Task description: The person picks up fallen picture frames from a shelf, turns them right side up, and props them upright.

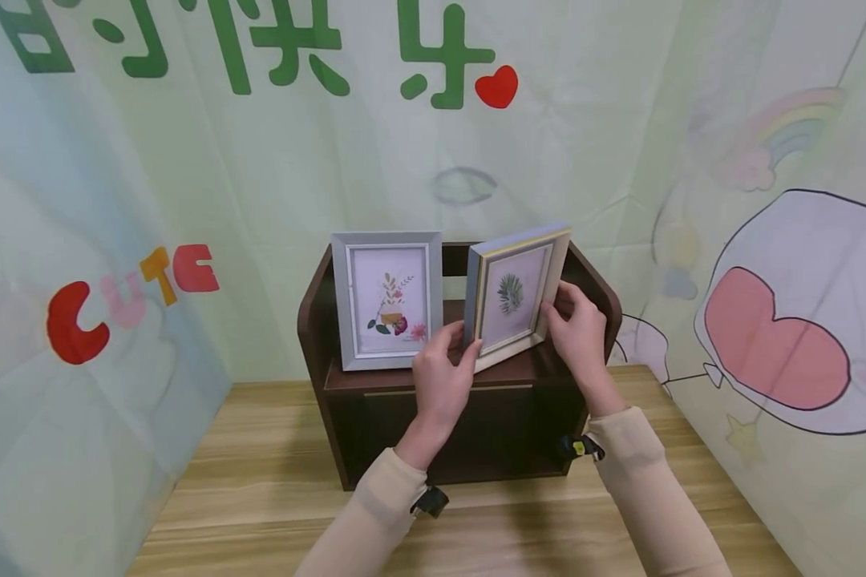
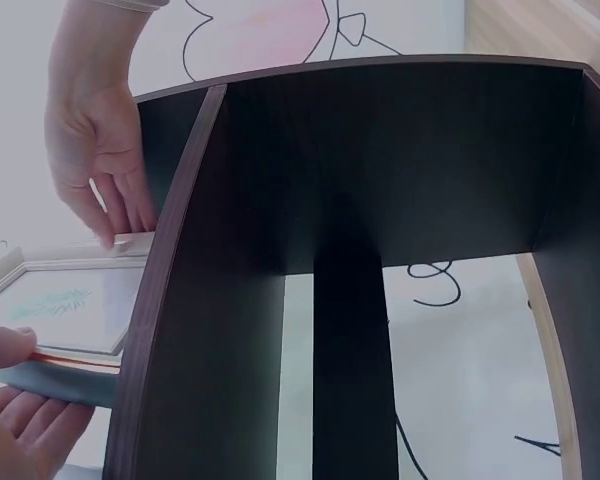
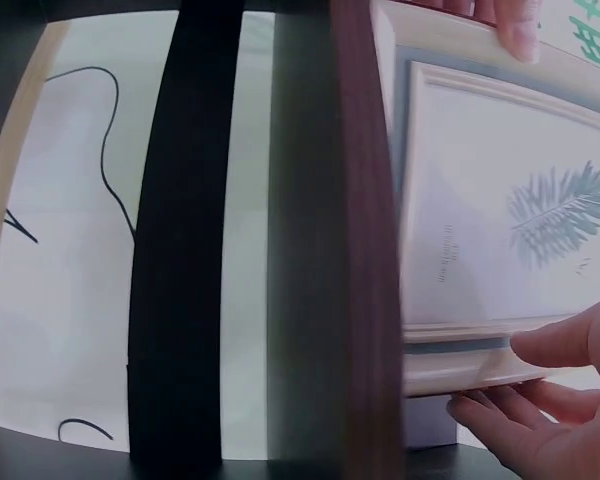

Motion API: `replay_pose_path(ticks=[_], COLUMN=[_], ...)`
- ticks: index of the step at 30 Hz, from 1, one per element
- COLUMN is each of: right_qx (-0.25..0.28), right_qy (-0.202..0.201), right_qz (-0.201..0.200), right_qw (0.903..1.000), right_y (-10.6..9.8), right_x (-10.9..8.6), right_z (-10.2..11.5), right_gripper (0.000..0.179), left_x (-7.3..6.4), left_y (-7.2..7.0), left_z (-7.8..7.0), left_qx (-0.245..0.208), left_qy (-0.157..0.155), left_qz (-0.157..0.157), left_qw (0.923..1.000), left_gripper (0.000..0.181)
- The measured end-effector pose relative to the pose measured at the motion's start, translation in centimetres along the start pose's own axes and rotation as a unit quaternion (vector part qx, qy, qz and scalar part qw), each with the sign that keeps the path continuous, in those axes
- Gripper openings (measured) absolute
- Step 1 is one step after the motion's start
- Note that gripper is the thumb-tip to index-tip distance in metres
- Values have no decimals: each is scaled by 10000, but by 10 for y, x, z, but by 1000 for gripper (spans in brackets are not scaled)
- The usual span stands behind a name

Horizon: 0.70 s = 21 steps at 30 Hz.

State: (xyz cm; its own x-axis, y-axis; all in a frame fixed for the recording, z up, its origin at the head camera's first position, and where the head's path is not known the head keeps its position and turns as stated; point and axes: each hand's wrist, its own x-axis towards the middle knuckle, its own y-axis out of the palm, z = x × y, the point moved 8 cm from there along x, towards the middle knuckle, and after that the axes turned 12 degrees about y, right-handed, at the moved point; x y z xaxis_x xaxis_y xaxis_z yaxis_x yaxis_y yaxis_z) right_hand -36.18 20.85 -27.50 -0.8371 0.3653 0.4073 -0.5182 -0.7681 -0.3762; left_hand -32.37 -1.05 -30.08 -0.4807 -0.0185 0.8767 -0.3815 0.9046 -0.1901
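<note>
Both hands hold a picture frame [image 1: 514,292] with a green leaf print, a cream front and a blue-grey side. It stands turned at an angle over the right half of the dark brown shelf's upper board. My left hand [image 1: 443,377] pinches its lower left edge, thumb in front and fingers behind. On the right edge, my right hand [image 1: 579,332] grips with thumb and fingers, as the right wrist view shows around the cream border [image 3: 460,375]. A second, grey picture frame [image 1: 387,300] with a flower print stands upright at the shelf's left, close to my left hand.
The dark brown two-tier shelf [image 1: 325,385] stands on a wood-grain table [image 1: 260,481]. Its side panels curve up at both ends, and a back rail [image 1: 456,256] runs behind the frames. Printed cloth [image 1: 260,176] hangs behind and at both sides.
</note>
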Motion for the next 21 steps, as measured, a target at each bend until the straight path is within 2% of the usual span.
replay_pose_path(ticks=[10, 21], right_qx=[97, 834], right_qy=[-338, -726], right_qz=[-250, -339], right_qw=[9991, 9933], right_y=[-17, -37], right_x=[-7, -5], right_z=[16, 33], right_gripper=[42, 41], left_x=[-6, -7], left_y=[3, 6], left_z=[-3, -5], left_qx=[-73, -199], left_qy=[44, 145], left_qz=[-157, -428], left_qw=[9998, 9988], left_gripper=[27, 26])
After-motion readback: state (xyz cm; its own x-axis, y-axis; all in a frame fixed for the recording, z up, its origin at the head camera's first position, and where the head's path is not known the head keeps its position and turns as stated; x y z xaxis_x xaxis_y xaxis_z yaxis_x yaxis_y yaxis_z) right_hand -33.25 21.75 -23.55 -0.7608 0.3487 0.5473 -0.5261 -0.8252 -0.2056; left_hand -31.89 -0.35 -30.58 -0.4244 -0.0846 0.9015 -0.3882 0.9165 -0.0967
